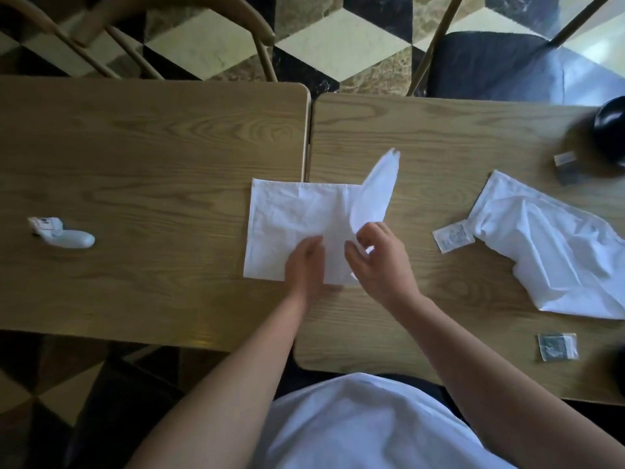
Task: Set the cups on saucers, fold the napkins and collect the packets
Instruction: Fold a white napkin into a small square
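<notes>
A white napkin (284, 218) lies flat across the seam between two wooden tables. My left hand (306, 265) presses flat on its near edge. My right hand (375, 255) pinches the napkin's right side, and that part stands lifted in a curved flap (375, 191). A second white napkin (548, 245) lies crumpled to the right. A white packet (453, 237) rests against its left edge. A clear packet with dark contents (557, 346) sits near the front right edge. Another small packet (568, 167) lies beside a black cup (612, 130) at the far right.
A white handheld device (61, 231) lies on the left table (135, 147). The right table (439, 130) butts against it with a narrow gap. Wooden chairs (169, 35) stand beyond the left table, and a dark cushioned seat (500, 66) beyond the right.
</notes>
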`<state>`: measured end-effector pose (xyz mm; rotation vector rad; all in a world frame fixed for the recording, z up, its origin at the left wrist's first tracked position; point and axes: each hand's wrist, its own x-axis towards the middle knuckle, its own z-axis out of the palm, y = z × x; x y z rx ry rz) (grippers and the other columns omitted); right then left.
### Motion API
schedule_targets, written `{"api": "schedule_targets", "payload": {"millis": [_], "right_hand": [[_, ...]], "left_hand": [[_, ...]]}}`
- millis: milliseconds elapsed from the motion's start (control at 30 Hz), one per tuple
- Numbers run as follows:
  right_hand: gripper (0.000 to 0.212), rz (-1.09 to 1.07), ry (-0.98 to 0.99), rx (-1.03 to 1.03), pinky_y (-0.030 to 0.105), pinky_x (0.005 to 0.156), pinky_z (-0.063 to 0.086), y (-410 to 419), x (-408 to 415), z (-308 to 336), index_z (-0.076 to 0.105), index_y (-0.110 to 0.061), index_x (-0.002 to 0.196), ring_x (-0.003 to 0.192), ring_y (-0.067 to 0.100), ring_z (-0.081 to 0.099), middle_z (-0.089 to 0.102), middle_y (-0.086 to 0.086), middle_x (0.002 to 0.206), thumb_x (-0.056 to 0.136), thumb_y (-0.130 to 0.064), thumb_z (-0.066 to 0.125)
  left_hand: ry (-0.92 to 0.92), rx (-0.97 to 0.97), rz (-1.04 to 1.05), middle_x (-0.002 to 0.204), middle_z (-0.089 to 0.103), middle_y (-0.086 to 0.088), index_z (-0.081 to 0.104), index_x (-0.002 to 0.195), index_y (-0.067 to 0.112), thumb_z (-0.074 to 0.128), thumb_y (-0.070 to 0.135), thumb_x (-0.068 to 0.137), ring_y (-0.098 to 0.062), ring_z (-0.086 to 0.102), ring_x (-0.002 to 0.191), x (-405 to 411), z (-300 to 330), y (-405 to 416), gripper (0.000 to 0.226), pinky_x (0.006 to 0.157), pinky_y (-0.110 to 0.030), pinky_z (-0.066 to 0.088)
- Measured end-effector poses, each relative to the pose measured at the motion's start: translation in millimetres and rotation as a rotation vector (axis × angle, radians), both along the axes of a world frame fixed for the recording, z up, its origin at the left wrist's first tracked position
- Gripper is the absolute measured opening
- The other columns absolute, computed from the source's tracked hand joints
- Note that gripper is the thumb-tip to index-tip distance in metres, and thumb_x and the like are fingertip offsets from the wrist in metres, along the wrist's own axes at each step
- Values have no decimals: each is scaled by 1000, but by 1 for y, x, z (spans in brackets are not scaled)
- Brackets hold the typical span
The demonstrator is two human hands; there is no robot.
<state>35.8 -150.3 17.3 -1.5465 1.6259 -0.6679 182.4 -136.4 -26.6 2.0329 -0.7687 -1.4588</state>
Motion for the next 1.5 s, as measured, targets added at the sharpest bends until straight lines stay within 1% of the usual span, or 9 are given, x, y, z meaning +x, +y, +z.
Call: {"api": "schedule_targets", "payload": {"millis": [167,400,733,900,1067,1233,1300,1400,1500], "right_hand": [[17,249,91,73,31,60,38,-11,75,-12,48,-24,82,70,18,54,54,-7,85,88,-39,53],[22,401,268,162,35,58,34,-24,131,-46,43,-19,80,78,30,58,51,-2,84,95,-32,51],[24,620,277,51,34,58,37,-13,138,-56,61,-19,108,90,30,64,61,4,97,90,-35,65],[43,605,250,184,42,79,54,-5,125,-60,60,-20,120,104,24,61,59,2,111,87,-47,69],[38,541,287,247,38,87,52,2,97,-67,60,-19,122,109,23,59,57,1,118,90,-38,66],[27,482,301,235,37,76,55,4,75,-63,62,-19,116,96,22,64,60,-1,115,91,-28,61],[20,469,326,242,34,70,53,4,64,-63,64,-21,108,87,23,66,64,-4,104,90,-25,59],[10,471,357,315,31,64,46,1,48,-63,66,-20,93,81,27,66,65,-6,81,86,-22,59],[13,453,346,415,33,66,49,-10,40,-66,71,-19,89,83,30,68,73,1,82,81,-20,61]], "left_hand": [[619,149,482,67,68,1,66,104,19,41,54,98,-13,64,58,56,2,-14,43,60,-29,45],[669,202,621,63,63,-2,69,85,19,47,66,91,-18,61,57,106,-15,-13,52,56,-26,48],[365,244,418,52,61,-1,60,74,15,72,20,88,-16,57,41,116,-30,-22,20,39,-17,42],[196,156,476,77,67,-2,67,87,13,71,23,89,-18,61,68,120,-37,-22,11,60,-25,46],[-129,80,339,58,39,3,43,63,17,62,24,89,-16,36,58,118,-36,-22,32,57,-31,28],[-703,-23,63,105,62,-11,57,106,11,72,26,81,-30,57,96,108,-21,-12,32,78,-41,49],[-856,-207,-95,101,63,-11,60,101,11,74,23,78,-31,57,97,96,-18,-2,29,75,-40,48],[-614,-268,-413,86,64,-5,59,91,15,69,22,84,-27,62,82,65,-19,13,13,63,-31,42],[-436,-136,-685,100,69,-5,61,103,19,60,25,91,-28,66,93,37,-28,21,14,69,-33,47]]}}
